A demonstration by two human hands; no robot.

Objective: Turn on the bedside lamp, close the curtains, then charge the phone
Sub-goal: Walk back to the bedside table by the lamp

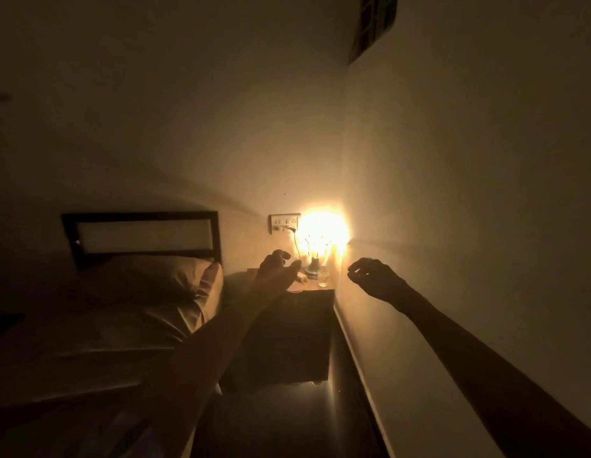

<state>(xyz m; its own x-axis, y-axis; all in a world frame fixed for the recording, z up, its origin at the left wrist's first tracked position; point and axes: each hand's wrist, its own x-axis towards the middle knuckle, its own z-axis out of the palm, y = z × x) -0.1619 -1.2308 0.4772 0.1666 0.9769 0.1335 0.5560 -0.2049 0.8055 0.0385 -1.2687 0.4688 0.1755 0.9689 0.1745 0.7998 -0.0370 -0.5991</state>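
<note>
Here the lit lamp glows; no writing is legible.

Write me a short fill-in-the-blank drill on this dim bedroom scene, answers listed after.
1. The bedside lamp is switched ____.
2. The lamp stands on the nightstand, which sits between the wall and the ____.
3. A cord runs from the wall socket toward the ____ hand.
4. The right hand hovers near the wall, touching ____.

Answers: on; bed; left; nothing

Beyond the left hand, the bench looks like dark matt wood; just past it a small glass shines clear; left of that hand, the pillow is soft matt cloth.
</note>
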